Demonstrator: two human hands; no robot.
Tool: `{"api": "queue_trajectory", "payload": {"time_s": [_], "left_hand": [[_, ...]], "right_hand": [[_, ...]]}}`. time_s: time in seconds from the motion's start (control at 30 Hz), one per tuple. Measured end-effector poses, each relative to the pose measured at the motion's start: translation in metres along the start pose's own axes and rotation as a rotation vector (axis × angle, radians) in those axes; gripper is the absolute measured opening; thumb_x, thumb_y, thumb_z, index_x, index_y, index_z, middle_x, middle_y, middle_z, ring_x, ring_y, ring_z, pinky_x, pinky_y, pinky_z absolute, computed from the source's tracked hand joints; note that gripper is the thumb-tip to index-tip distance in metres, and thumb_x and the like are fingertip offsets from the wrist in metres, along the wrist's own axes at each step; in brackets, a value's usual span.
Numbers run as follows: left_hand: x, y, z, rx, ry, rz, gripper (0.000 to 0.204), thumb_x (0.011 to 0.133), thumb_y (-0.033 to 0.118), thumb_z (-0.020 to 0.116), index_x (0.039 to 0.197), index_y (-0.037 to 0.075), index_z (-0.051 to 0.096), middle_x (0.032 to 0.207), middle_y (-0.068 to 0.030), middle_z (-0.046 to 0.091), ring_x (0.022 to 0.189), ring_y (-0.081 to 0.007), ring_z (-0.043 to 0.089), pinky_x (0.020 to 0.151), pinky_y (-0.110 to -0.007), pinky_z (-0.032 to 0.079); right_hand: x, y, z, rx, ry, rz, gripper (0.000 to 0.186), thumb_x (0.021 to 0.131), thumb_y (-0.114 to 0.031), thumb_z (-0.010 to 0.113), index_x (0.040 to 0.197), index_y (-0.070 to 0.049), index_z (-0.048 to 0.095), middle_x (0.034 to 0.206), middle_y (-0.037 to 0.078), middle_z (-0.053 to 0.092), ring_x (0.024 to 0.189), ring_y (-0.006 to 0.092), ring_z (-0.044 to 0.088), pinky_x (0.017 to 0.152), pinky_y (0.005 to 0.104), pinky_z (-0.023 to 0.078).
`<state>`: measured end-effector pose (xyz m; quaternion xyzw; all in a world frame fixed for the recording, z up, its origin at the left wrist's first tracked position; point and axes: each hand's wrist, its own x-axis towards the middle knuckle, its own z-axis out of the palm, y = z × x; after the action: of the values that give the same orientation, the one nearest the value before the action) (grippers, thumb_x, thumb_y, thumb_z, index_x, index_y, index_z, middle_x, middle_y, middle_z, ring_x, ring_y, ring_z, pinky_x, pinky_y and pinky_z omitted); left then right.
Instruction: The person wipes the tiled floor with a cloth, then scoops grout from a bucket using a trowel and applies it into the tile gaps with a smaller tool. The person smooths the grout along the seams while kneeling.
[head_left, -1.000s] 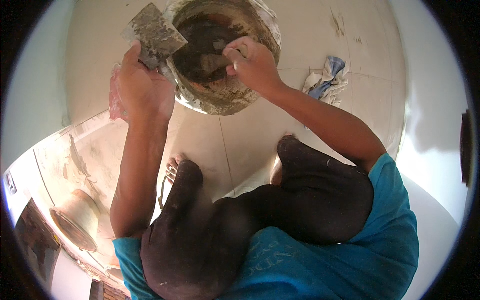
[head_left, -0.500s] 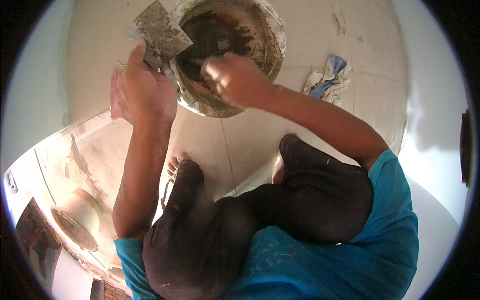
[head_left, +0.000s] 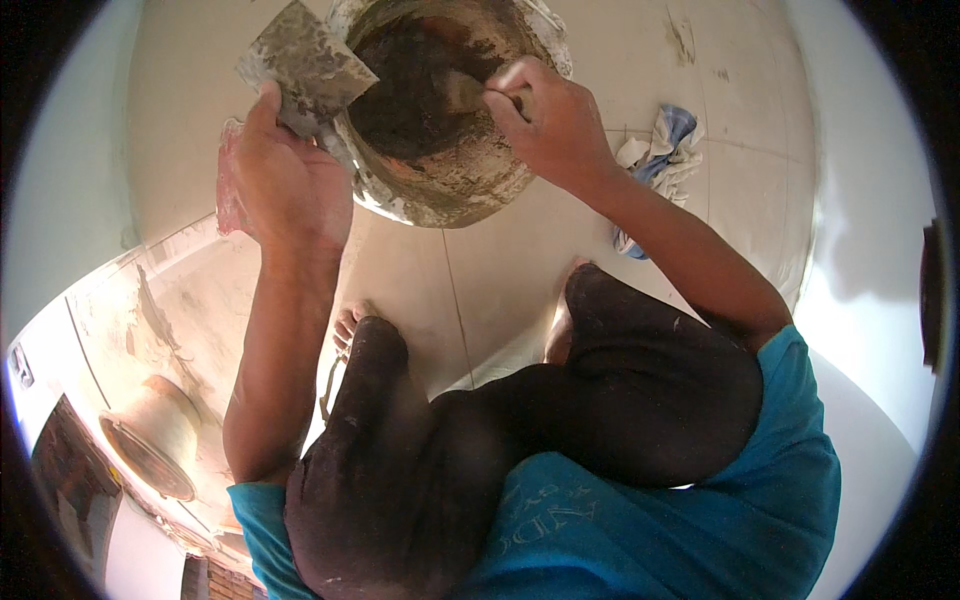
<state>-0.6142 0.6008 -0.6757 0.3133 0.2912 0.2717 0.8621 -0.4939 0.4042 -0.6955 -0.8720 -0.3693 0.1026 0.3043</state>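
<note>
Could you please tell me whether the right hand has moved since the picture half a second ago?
Yes: judged against the bucket, the right hand has moved rightward, from around its middle toward its right rim.

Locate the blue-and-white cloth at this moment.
In the head view's upper right, the crumpled cloth lies on the tiled floor, right of the bucket, partly hidden by the person's right forearm.

Looks like a room under building work to me: a mortar-caked bucket on a smeared tile floor, pale walls along the floor's side edges.
</note>
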Motion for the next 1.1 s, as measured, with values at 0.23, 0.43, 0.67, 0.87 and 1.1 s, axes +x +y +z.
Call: {"api": "queue_trajectory", "payload": {"time_s": [0.23, 0.43, 0.67, 0.87, 1.1], "left_hand": [[-0.014, -0.006, -0.008, 0.271, 0.041, 0.082, 0.035, 0.1, 0.016, 0.03, 0.124, -0.005, 0.046, 0.126, -0.0167, 0.053, 0.119, -0.0238, 0.049, 0.106, -0.039, 0.034], [-0.017, -0.01, -0.002, -0.127, 0.027, -0.03, 0.035, 0.099, 0.016, 0.03, 0.123, -0.002, 0.048, 0.125, -0.0153, 0.054, 0.119, -0.0249, 0.049, 0.106, -0.04, 0.035], [-0.024, -0.009, 0.008, 0.012, 0.053, -0.019, 0.037, 0.099, 0.016, 0.03, 0.127, -0.002, 0.045, 0.127, -0.0159, 0.053, 0.12, -0.027, 0.048, 0.106, -0.042, 0.035], [-0.02, -0.003, 0.012, -0.023, 0.038, -0.041, 0.037, 0.099, 0.016, 0.032, 0.126, -0.004, 0.045, 0.127, -0.0162, 0.053, 0.119, -0.0275, 0.049, 0.105, -0.043, 0.036], [-0.014, -0.003, 0.013, -0.034, 0.01, -0.038, 0.029, 0.099, 0.018, 0.039, 0.118, -0.001, 0.05, 0.118, -0.0109, 0.058, 0.111, -0.0215, 0.054, 0.1, -0.037, 0.04]], "right_hand": [[-0.005, 0.01, 0.002, -0.292, -0.398, 0.11, 0.03, 0.09, -0.025, 0.057, 0.103, 0.002, 0.056, 0.084, 0.022, 0.064, 0.081, 0.0402, 0.063, 0.074, 0.0474, 0.049], [-0.02, -0.02, 0.041, 0.15, -0.417, 0.331, 0.037, 0.091, -0.029, 0.055, 0.103, 0.005, 0.059, 0.09, 0.027, 0.064, 0.09, 0.0413, 0.062, 0.079, 0.0484, 0.048], [0.009, -0.016, 0.011, -0.013, -0.247, 0.068, 0.03, 0.086, -0.025, 0.061, 0.099, 0.002, 0.063, 0.089, 0.025, 0.064, 0.089, 0.0408, 0.063, 0.076, 0.0472, 0.051], [-0.013, -0.038, 0.049, -0.149, -0.464, 0.039, 0.02, 0.081, -0.017, 0.06, 0.095, -0.002, 0.059, 0.082, 0.023, 0.06, 0.072, 0.0366, 0.066, 0.058, 0.0459, 0.055], [0.003, -0.022, 0.043, -0.341, -0.405, -0.271, 0.023, 0.082, -0.017, 0.056, 0.095, 0.0, 0.062, 0.102, 0.018, 0.052, 0.069, 0.0319, 0.066, 0.057, 0.043, 0.055]]}}
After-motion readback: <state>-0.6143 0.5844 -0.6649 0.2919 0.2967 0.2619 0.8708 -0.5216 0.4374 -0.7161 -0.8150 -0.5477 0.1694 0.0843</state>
